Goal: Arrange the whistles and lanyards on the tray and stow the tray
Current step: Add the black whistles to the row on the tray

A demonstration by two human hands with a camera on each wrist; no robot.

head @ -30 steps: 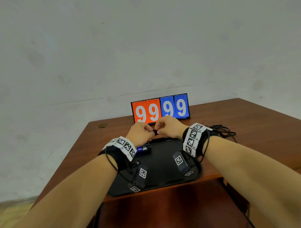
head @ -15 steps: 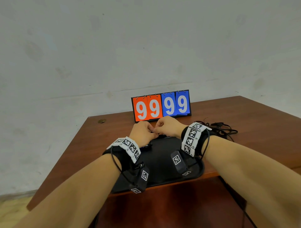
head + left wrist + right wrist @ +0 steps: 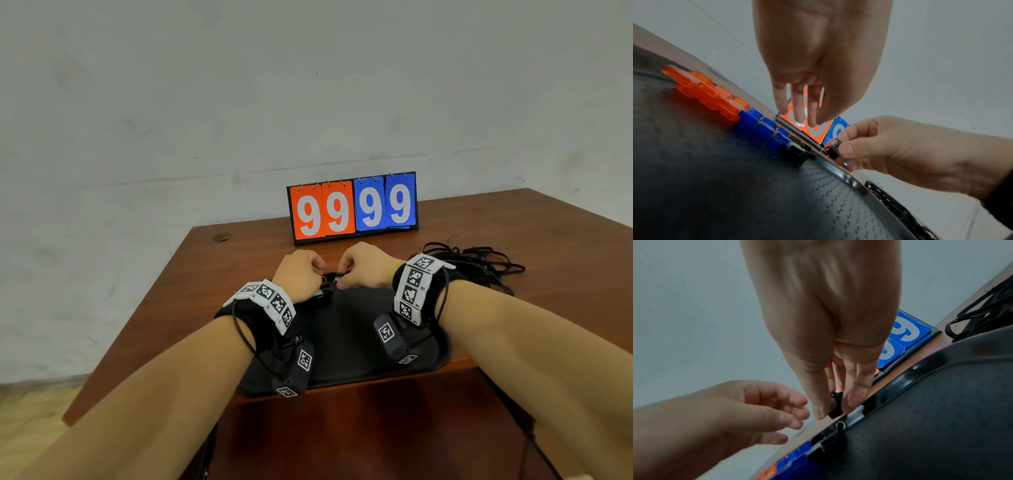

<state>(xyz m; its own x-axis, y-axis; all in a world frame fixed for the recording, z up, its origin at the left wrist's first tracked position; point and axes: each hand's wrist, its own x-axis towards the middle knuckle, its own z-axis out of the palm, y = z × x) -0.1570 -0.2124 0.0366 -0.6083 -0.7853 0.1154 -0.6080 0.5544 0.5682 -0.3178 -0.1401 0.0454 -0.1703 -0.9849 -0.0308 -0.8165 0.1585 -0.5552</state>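
Observation:
My right hand (image 3: 342,278) pinches a small black whistle (image 3: 835,404) between thumb and fingers, just above the far rim of the black tray (image 3: 346,346). In the left wrist view the same whistle (image 3: 833,148) shows in the right hand (image 3: 844,151). My left hand (image 3: 310,279) hovers close beside it, fingers loosely curled and empty (image 3: 797,412). Along the tray's far rim lies a row of orange whistles (image 3: 702,92), blue whistles (image 3: 760,128) and a black whistle (image 3: 795,151). A tangle of black lanyards (image 3: 479,262) lies on the table right of the tray.
A flip scoreboard (image 3: 352,209) reading 99 99 stands just behind the tray on the brown table (image 3: 513,233). A pale wall rises behind the table. The tray (image 3: 777,203) sits at the table's near edge; its dotted floor is mostly bare.
Both hands came down toward the tray's far rim. The left hand, which pinched the black whistle together with the right, has let go and drawn slightly left.

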